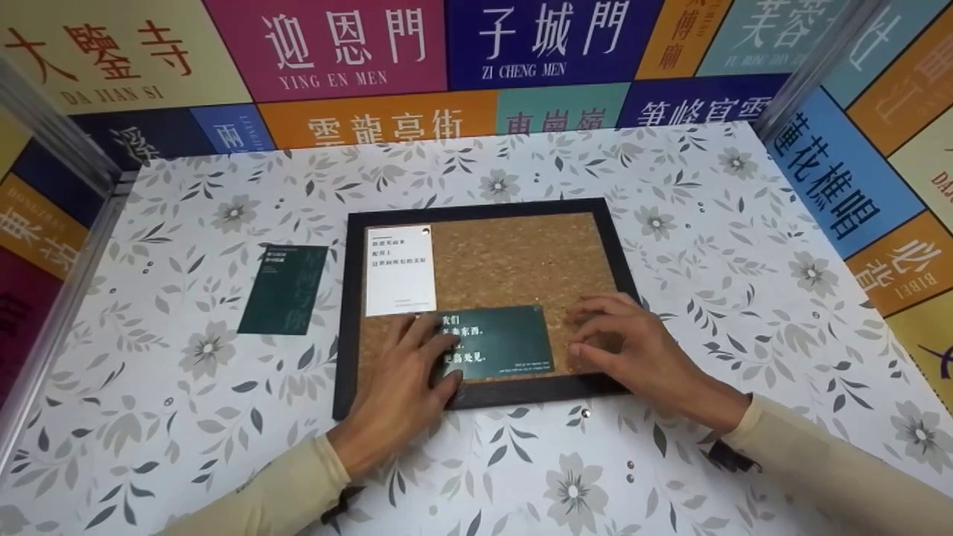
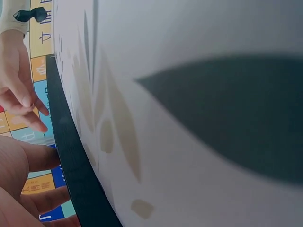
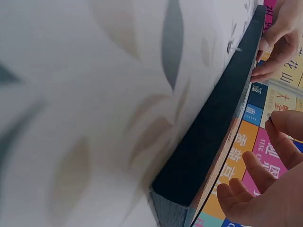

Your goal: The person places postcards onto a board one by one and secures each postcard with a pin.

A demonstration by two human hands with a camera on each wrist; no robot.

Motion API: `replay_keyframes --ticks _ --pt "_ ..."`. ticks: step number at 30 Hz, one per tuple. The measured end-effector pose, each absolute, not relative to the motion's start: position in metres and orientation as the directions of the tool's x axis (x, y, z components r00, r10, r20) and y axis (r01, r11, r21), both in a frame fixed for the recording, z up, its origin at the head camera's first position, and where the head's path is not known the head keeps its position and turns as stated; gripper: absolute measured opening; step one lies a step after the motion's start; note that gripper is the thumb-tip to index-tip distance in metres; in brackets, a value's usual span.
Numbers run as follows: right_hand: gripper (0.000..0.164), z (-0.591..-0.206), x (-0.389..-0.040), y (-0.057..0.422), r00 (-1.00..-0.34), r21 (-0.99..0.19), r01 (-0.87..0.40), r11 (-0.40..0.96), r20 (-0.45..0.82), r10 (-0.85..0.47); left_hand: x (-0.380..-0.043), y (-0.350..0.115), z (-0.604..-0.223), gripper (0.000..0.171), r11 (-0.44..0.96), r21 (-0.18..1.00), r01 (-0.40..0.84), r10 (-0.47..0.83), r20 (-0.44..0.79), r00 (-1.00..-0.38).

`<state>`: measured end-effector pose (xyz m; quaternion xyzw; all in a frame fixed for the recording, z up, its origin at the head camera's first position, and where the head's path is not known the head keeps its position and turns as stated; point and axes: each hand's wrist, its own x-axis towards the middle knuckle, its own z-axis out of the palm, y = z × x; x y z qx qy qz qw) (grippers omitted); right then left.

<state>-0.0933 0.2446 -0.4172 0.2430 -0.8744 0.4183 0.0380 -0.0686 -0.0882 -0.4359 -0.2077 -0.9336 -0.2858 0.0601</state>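
Observation:
A black-framed cork board (image 1: 521, 260) lies flat on the table. A white card (image 1: 400, 279) with printed text is at its upper left, a round tack (image 1: 426, 231) at the card's top right corner. Below it lies a dark green card (image 1: 514, 342) with white text. My left hand (image 1: 406, 372) rests with its fingertips on this card's left part. My right hand (image 1: 633, 342) hovers over the board, just right of the green card. In the right wrist view, its thumb and index finger pinch a small thumbtack (image 3: 270, 117).
A second dark green card (image 1: 283, 290) lies on the flower-patterned tablecloth (image 1: 186, 417) left of the board. Loose tacks (image 1: 630, 470) lie near the front, one (image 1: 586, 413) close to the frame's lower edge. Colourful panels with lettering (image 1: 350, 45) stand around the table.

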Motion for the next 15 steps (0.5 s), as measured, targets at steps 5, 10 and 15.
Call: replay_keyframes --ticks 5,10,15 --pt "0.014 -0.417 -0.105 0.24 -0.884 -0.701 -0.447 0.556 0.251 -0.394 -0.068 -0.089 -0.436 0.041 0.744 0.515 0.427 0.359 0.23 -0.904" --pt "0.011 -0.416 -0.115 0.235 -0.897 -0.703 -0.421 0.573 0.229 -0.379 -0.069 -0.089 -0.437 0.044 0.748 0.504 0.431 0.354 0.246 -0.902" --pt "0.013 -0.413 -0.121 0.231 -0.902 -0.725 -0.405 0.557 0.219 -0.371 -0.069 -0.088 -0.437 0.046 0.757 0.487 0.435 0.347 0.264 -0.9"
